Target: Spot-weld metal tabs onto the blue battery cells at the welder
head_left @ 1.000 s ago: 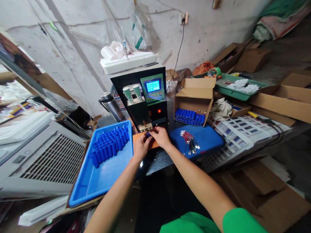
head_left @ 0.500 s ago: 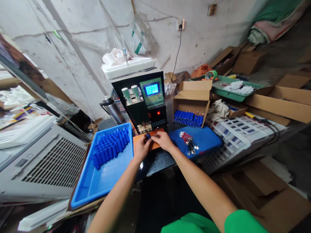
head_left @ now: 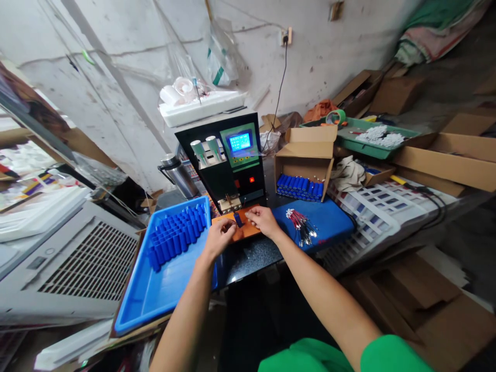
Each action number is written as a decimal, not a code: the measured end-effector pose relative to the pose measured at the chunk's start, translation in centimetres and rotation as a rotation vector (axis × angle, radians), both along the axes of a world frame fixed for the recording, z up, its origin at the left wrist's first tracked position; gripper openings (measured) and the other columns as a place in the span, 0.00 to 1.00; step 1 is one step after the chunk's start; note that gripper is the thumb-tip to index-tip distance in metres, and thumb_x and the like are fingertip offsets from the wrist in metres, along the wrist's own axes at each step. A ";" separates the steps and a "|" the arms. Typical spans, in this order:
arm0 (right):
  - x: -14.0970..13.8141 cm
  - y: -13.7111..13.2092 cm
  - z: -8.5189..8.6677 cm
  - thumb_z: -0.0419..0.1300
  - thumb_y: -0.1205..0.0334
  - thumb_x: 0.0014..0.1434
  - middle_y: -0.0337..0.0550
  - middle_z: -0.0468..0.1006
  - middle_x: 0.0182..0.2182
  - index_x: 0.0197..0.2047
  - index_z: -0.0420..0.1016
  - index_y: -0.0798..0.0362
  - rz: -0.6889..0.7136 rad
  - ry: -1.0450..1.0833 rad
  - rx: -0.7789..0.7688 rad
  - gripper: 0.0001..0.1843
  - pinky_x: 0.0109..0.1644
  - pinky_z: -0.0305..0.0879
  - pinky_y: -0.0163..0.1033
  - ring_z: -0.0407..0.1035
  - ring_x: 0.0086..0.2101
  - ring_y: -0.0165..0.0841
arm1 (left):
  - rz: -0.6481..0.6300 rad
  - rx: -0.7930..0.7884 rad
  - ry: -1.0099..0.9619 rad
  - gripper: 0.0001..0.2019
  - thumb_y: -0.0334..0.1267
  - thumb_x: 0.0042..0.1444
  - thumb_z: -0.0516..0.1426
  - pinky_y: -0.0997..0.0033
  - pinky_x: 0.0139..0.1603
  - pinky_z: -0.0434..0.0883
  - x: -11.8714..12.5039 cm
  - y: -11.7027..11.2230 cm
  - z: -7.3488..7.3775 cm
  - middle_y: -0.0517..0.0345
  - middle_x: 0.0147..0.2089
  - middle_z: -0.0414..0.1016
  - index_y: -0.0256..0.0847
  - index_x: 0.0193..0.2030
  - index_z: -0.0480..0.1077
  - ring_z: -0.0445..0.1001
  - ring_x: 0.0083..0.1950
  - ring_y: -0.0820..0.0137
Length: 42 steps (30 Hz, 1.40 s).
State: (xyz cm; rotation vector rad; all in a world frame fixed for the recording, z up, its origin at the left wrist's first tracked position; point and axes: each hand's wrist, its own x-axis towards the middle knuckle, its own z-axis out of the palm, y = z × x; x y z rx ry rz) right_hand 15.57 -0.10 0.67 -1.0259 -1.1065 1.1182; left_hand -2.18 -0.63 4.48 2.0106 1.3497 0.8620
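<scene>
One blue cylindrical cell (head_left: 238, 220) lies on the orange block (head_left: 248, 230) before the spot welder (head_left: 217, 181): your left hand (head_left: 219, 237) and right hand (head_left: 265, 222) just parted, apparently releasing it; fingers narrowly curled, can't tell if pinching anything.

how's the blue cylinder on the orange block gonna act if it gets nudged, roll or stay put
The cylinder looks apt to roll sideways, since it seems round and lies on its side on the flat-looking block. It would probably stay stiff rather than bend, judging by its short, straight shape.
</scene>
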 end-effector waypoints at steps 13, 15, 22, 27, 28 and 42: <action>0.1 -0.8 0.4 0.63 0.55 0.48 0.37 0.75 0.23 0.28 0.74 0.55 0.196 -0.167 0.085 0.11 0.30 0.62 0.33 0.66 0.25 0.29 | -0.117 -0.209 -0.152 0.12 0.45 0.51 0.58 0.75 0.25 0.66 0.8 -0.1 -0.3 0.58 0.26 0.75 0.38 0.28 0.74 0.69 0.25 0.72; -0.1 -0.9 0.2 0.63 0.56 0.49 0.38 0.75 0.24 0.28 0.74 0.55 0.200 -0.182 0.097 0.09 0.32 0.63 0.34 0.68 0.26 0.29 | -0.113 -0.209 -0.154 0.13 0.46 0.51 0.59 0.74 0.26 0.66 0.9 -0.2 -0.3 0.57 0.25 0.75 0.38 0.28 0.74 0.70 0.25 0.72; 0.1 -1.1 0.8 0.64 0.56 0.47 0.36 0.72 0.20 0.25 0.74 0.54 0.087 -0.043 0.052 0.10 0.27 0.58 0.33 0.63 0.22 0.27 | -0.034 0.054 0.008 0.13 0.44 0.54 0.55 0.71 0.33 0.68 0.2 -0.4 0.2 0.59 0.26 0.71 0.39 0.25 0.71 0.68 0.29 0.71; 0.5 -0.9 1.0 0.65 0.54 0.46 0.33 0.68 0.17 0.24 0.72 0.54 0.028 0.138 -0.060 0.12 0.21 0.51 0.31 0.57 0.18 0.24 | -0.100 0.225 0.069 0.12 0.45 0.53 0.58 0.58 0.58 0.65 0.0 -0.7 0.4 0.50 0.49 0.71 0.39 0.29 0.76 0.68 0.54 0.59; 0.5 -0.8 1.0 0.65 0.54 0.46 0.33 0.68 0.17 0.24 0.72 0.54 0.026 0.161 -0.074 0.12 0.21 0.50 0.31 0.57 0.18 0.24 | -0.126 0.203 0.082 0.11 0.45 0.53 0.59 0.57 0.58 0.65 0.0 -0.7 0.3 0.50 0.51 0.70 0.40 0.34 0.78 0.67 0.56 0.58; 0.3 -0.4 0.6 0.65 0.52 0.45 0.35 0.69 0.18 0.25 0.71 0.54 -0.030 0.197 -0.087 0.14 0.20 0.50 0.30 0.58 0.18 0.24 | -0.107 -0.048 -0.132 0.18 0.43 0.58 0.54 0.66 0.45 0.73 1.1 0.1 -1.4 0.53 0.41 0.76 0.38 0.54 0.67 0.75 0.41 0.66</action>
